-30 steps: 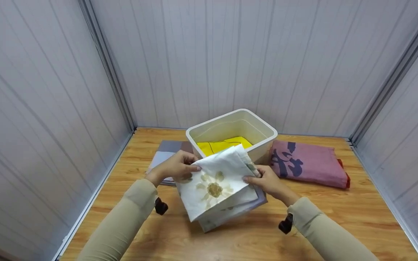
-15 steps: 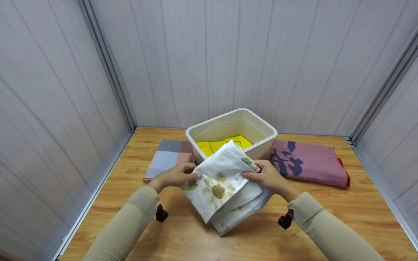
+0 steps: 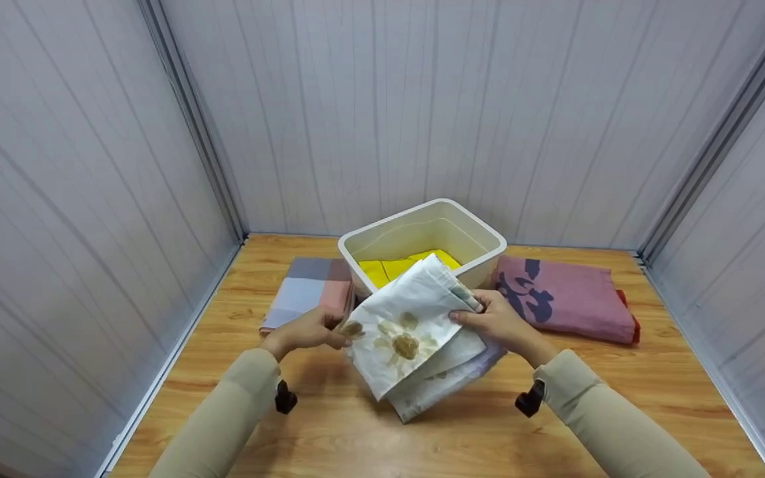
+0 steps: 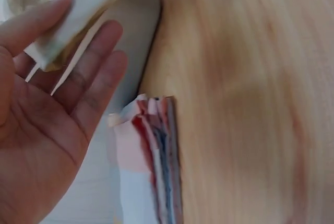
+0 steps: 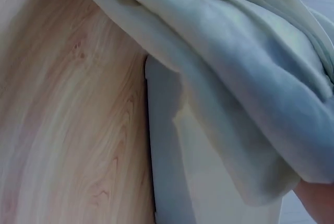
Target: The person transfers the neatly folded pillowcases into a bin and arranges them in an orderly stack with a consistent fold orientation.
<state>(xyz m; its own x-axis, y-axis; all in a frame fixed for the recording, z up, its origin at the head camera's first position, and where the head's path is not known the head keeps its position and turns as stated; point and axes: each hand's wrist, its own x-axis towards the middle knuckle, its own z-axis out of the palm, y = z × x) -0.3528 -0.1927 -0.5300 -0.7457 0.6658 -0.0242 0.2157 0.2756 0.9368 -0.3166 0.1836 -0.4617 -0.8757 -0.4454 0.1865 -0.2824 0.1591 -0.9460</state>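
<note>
A folded white cloth with a brown flower print [image 3: 372, 375] hangs in layers over the table, in front of a white plastic bin. My right hand [image 3: 505, 326] grips its upper right edge, thumb on the front face. My left hand [image 3: 306, 330] pinches its left edge loosely; in the left wrist view, the thumb lies over a cloth corner [image 4: 68, 23] and the other fingers extend behind it. Greyish cloth layers [image 5: 224, 62] fill much of the right wrist view, hiding most of the right hand there.
The white bin [image 3: 382, 228] stands at the back centre with a yellow cloth [image 3: 388, 267] inside. To its left lies a folded checked cloth [image 3: 296, 302], to its right a folded mauve cloth [image 3: 578, 299] with dark figures. Panel walls enclose the wooden tabletop [image 3: 462, 451].
The left hand has drawn back left and slightly down to the cloth's left edge, its thumb off the front face. The cloth has turned a little, its lower corners shifting right.
</note>
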